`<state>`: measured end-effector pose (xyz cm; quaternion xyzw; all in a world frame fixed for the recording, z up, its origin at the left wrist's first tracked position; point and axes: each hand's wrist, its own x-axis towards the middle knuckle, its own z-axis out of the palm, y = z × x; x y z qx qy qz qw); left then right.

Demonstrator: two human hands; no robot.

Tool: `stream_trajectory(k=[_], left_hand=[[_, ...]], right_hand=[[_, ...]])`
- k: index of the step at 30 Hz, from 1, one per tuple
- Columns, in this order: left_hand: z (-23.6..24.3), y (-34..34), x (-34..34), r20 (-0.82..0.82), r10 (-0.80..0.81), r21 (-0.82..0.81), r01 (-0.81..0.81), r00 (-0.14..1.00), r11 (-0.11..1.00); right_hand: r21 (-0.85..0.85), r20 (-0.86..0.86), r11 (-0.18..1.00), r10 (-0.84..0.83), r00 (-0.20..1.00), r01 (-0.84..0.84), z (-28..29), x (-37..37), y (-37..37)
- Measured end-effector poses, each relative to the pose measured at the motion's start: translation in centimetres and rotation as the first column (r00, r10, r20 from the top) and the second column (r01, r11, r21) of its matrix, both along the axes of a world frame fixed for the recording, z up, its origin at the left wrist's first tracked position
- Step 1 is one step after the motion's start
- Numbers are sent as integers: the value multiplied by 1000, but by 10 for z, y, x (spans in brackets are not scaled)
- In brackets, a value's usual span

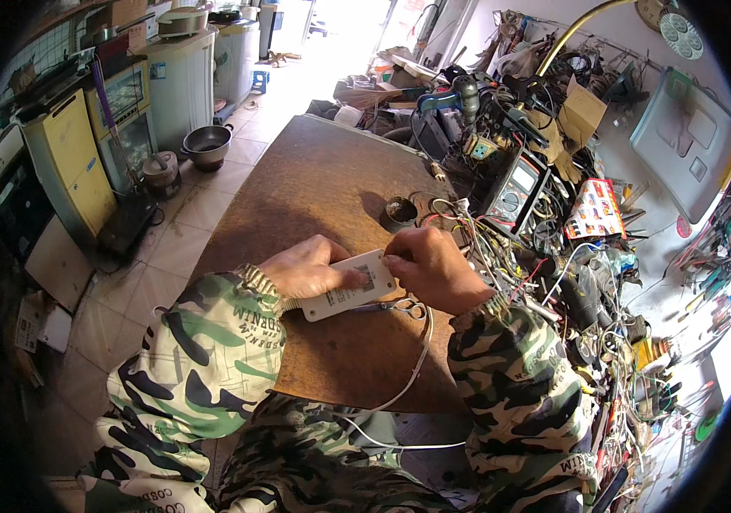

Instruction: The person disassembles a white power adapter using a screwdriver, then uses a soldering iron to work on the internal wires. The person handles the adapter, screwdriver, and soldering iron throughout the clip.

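My left hand [305,269] grips a flat white plastic device [340,297] with screw holes at its corners, tilted over the brown wooden table [254,205]. My right hand [421,265] has its fingers bent at the device's right end; whether they pinch anything small there is hidden. Below the device lie metal scissors [408,309], partly covered by it. A white cable [417,368] runs down from the scissors' area over the table's near edge. Beyond my hands stands a small dark round container [399,214].
A dense heap of wires and tools [571,316] lines the table's right side, with a multimeter [515,192] among them and a lamp [682,34] above. To the left are appliances [66,162] and a pot [207,150] on the tiled floor [160,248].
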<state>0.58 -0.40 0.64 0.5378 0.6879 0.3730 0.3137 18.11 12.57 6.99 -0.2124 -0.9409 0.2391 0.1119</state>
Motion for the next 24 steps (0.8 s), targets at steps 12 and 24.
stream_trajectory(k=[12, 24], left_hand=[[-4, 17, 0, 248, -237, -13, 247, 939, 969], [25, -3, 5, 149, -73, -76, 85, 986, 993]], right_hand=[[261, 206, 965, -81, 975, 25, 4, -23, 11], [-145, -165, 983, -134, 977, 111, -32, -26, 32]])
